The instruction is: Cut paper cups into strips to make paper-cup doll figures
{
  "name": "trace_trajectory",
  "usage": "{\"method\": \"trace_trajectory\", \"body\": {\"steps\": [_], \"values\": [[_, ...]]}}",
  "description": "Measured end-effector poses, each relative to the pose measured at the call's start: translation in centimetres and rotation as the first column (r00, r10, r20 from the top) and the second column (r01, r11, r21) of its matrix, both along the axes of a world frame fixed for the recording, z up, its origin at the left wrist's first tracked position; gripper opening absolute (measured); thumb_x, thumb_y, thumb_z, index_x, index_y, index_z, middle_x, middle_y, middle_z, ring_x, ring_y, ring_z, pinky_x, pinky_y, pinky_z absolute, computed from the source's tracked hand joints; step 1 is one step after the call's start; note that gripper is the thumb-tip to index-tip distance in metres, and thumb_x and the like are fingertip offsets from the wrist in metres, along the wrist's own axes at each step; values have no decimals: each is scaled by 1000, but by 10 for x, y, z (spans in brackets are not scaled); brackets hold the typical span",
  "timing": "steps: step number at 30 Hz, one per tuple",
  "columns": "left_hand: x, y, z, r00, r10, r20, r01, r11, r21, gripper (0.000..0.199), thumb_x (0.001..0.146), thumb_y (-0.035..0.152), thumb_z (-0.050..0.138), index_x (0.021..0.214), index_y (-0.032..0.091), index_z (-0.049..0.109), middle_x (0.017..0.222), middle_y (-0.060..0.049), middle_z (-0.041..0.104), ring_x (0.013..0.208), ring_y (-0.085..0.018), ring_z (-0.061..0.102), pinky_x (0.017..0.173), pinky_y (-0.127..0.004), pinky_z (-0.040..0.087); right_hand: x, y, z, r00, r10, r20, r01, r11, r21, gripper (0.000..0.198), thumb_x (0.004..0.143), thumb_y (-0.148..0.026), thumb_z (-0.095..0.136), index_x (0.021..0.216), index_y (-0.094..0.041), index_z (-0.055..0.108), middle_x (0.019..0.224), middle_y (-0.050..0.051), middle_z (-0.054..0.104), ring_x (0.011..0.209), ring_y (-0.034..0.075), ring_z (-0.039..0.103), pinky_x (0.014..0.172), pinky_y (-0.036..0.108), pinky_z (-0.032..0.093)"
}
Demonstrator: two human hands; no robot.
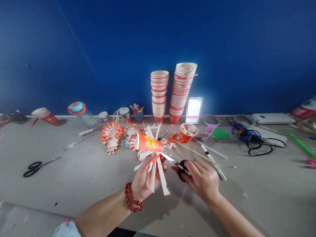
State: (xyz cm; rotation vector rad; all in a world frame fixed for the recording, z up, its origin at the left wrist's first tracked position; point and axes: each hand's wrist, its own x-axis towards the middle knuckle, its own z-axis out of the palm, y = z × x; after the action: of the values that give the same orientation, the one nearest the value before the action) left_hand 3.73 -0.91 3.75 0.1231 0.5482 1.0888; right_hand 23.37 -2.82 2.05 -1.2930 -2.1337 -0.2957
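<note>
In my left hand [144,176], which wears a red bead bracelet [134,199], is a red paper cup [148,142] with yellow lettering, tipped on its side. Part of its wall is cut into long white strips [163,179] that splay out around my fingers. My right hand [203,179] grips the black handles of a pair of scissors [172,160]. Their blades reach the cut end of the cup; whether paper lies between them I cannot tell. Just behind the cup lie paper figures with fringed red-and-white rims, one of them a paper doll [112,136].
Two tall stacks of paper cups [159,95] stand against the blue wall. A cup of scraps [189,133] sits to the right, near a wooden stick [197,152] and a marker [213,162]. Other scissors [39,167] lie left; a glue gun with black cord [250,135] lies right.
</note>
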Motion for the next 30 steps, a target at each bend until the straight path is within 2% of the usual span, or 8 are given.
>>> {"method": "trace_trajectory", "body": {"steps": [11, 20, 24, 27, 29, 30], "values": [[-1, -1, -2, 998, -42, 51, 43, 999, -19, 3, 78, 16, 68, 76, 16, 70, 76, -4, 69, 78, -15, 65, 67, -25, 56, 3, 2, -2, 1000, 18, 17, -18, 1000, 22, 40, 97, -37, 37, 67, -19, 55, 55, 3, 55, 53, 17, 46, 54, 28, 30], [0, 1, 2, 996, -63, 69, 65, 998, -26, 4, 78, 13, 65, 77, 12, 69, 78, -5, 67, 80, -15, 64, 69, -24, 54, 5, 2, 0, 999, 42, 3, -42, 999, 13, 33, 94, -30, 40, 64, -20, 53, 55, 3, 55, 52, 16, 45, 53, 27, 31], [1, 1, 4, 997, -78, 28, 78, 997, -1, 3, 77, 12, 66, 76, 12, 69, 78, -5, 67, 79, -15, 64, 68, -24, 53, 4, 5, -4, 998, 32, -54, -35, 998, -45, 27, 92, -31, 45, 68, -20, 54, 56, 2, 55, 51, 15, 48, 51, 25, 32], [1, 1, -1, 995, -64, -80, 68, 997, 45, 5, 79, 18, 66, 77, 14, 69, 79, -5, 68, 79, -16, 64, 68, -26, 52, 6, 10, -9, 972, -79, -220, 49, 989, -138, 29, 87, -40, 54, 67, -21, 49, 54, -1, 51, 46, 13, 46, 47, 24, 31], [1, 3, -5, 963, 67, -262, -30, 989, 142, 2, 78, 17, 68, 80, 17, 69, 83, -4, 70, 84, -17, 65, 72, -26, 52, 9, 14, -11, 937, -183, -299, 109, 963, -248, 31, 82, -47, 59, 68, -21, 48, 52, -4, 47, 42, 12, 42, 44, 23, 30], [0, 5, -8, 922, 152, -356, -76, 973, 219, 7, 77, 15, 69, 83, 18, 69, 86, -4, 71, 87, -18, 65, 76, -26, 51, 11, 16, -11, 921, -219, -321, 117, 944, -309, 32, 80, -49, 61, 68, -22, 47, 52, -5, 45, 42, 11, 40, 44, 23, 30]]}}
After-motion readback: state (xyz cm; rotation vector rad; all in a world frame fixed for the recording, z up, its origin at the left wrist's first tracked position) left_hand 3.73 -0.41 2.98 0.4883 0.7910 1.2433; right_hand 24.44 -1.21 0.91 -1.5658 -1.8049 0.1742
